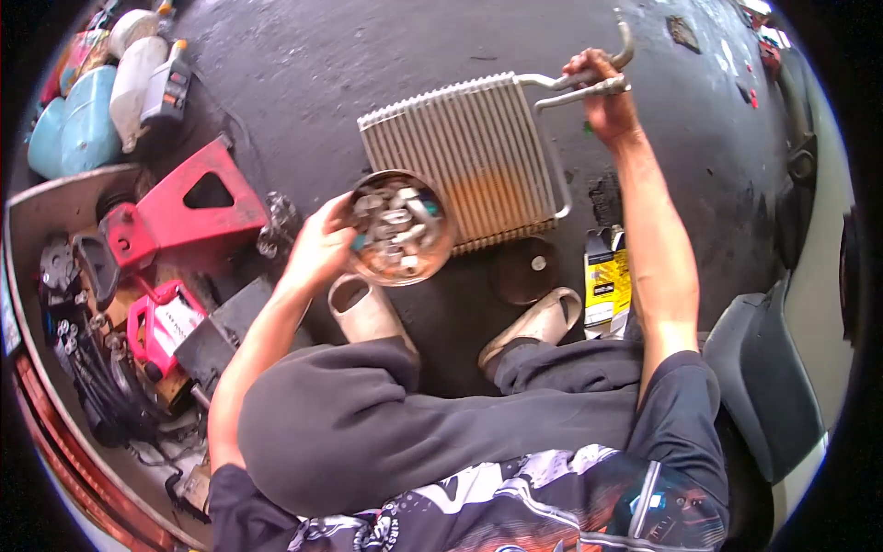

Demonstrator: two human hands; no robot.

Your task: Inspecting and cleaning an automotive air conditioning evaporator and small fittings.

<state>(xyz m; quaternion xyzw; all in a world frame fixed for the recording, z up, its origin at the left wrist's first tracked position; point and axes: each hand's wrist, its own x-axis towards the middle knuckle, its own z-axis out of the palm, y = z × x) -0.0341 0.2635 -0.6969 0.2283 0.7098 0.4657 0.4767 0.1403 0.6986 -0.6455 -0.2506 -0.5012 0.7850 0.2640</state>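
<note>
My left hand is closed on the rim of a round metal tin, its fingers partly hidden behind it. Inside lie several small metal fittings and a few teal pieces. The tin overlaps the lower left corner of a finned evaporator core, which has a rusty brown stain low on its right side. Two bent metal pipes run from the core's upper right corner. My right hand is wrapped round these pipes near their ends.
A crate at left holds tools, cables and a pink container, beside a red metal stand. Bottles stand behind. Near my sandals are a dark round lid and a yellow-black box. A grey panel stands right.
</note>
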